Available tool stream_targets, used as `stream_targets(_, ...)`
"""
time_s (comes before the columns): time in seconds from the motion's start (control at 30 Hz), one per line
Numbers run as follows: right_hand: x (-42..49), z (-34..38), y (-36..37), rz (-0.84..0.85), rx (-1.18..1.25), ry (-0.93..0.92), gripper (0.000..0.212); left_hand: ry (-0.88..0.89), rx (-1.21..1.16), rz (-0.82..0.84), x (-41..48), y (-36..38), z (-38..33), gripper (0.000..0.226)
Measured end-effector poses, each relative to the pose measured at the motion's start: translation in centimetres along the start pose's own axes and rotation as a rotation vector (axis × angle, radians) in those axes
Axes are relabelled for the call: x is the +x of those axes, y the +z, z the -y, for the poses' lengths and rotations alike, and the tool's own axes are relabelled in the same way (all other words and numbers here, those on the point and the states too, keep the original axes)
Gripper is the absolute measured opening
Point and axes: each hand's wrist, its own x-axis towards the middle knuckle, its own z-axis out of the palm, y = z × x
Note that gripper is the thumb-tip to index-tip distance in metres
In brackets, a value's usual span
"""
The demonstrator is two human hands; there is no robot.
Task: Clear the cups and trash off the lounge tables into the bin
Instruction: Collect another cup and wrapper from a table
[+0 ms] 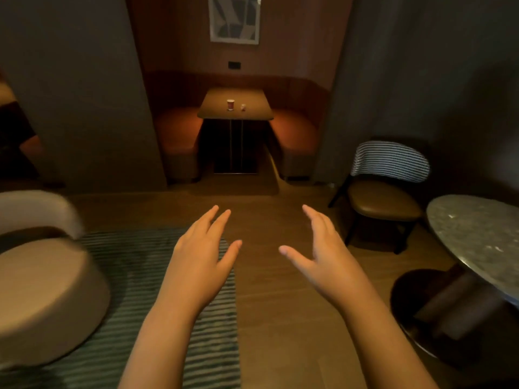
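A red paper cup [230, 104] stands upright beside a small crumpled white scrap [243, 107] on the tan booth counter [252, 113], well ahead of both hands. The left hand [200, 255] and right hand [325, 248] hover empty, fingers spread, roughly equally distant.

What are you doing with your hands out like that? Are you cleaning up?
A person is tidying a lounge, but nothing has been picked up yet. The left hand and right hand are both open and empty, held out over the floor. Straight ahead, in a booth, a table has a red paper cup standing on it and a small crumpled bit of trash beside it. No bin is in view.
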Motion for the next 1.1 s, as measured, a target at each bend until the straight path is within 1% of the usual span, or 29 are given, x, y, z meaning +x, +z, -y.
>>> stream_targets(0.13, 7.6, -4.3, -2.8, -0.095, 0.005, 0.059, 0.082, 0.133, -0.020, 0.006, 10.7, 3.1, -3.4, 0.063)
stream_targets(0.23, 12.7, -8.4, -3.4, -0.172, 0.021, 0.170, 0.078, 0.198, -0.027, 0.030, 17.4, 5.3, -4.6, 0.063)
stream_targets(0.33, 19.3, -12.2, -2.1, -0.176, 0.042, 0.229, 0.080, 0.184, -0.007, 0.028, 24.2, 7.7, -4.1, 0.063)
stream_targets(0.47, 29.8, -16.9, -0.2, -0.167, 0.058, 0.180, 0.082, 0.126, 0.038, 0.002, 33.5, 11.0, -2.8, 0.064)
stream_targets(0.6, 42.0, -20.8, 0.4, -0.099, 0.085, 0.187, 0.081, 0.068, 0.085, 0.016, 43.5, 12.7, -2.0, 0.063)
stream_targets(0.7, 51.1, -22.3, 1.7, -0.062, 0.144, 0.178, 0.078, -0.001, 0.112, -0.034, 50.4, 12.9, -0.2, 0.063)
stream_targets(0.77, 56.4, -22.6, 3.3, -0.026, 0.142, 0.151, 0.077, -0.048, 0.124, -0.061, 54.0, 12.9, 1.5, 0.063)
stream_targets(0.9, 65.0, -22.6, 8.3, 0.174, 0.145, 0.094, 0.079, -0.203, 0.122, -0.067, 60.9, 13.4, 5.4, 0.062)
stream_targets(0.97, 69.4, -23.0, 10.8, 0.251, 0.144, 0.073, 0.080, -0.256, 0.099, -0.119, 65.1, 14.1, 7.7, 0.060)
stream_targets(1.03, 74.1, -23.9, 12.9, 0.272, 0.138, 0.059, 0.081, -0.254, 0.092, -0.193, 69.9, 15.3, 9.9, 0.059)
stream_targets(1.1, 79.3, -24.8, 14.4, 0.261, 0.109, 0.041, 0.079, -0.224, 0.097, -0.223, 75.0, 16.8, 11.9, 0.059)
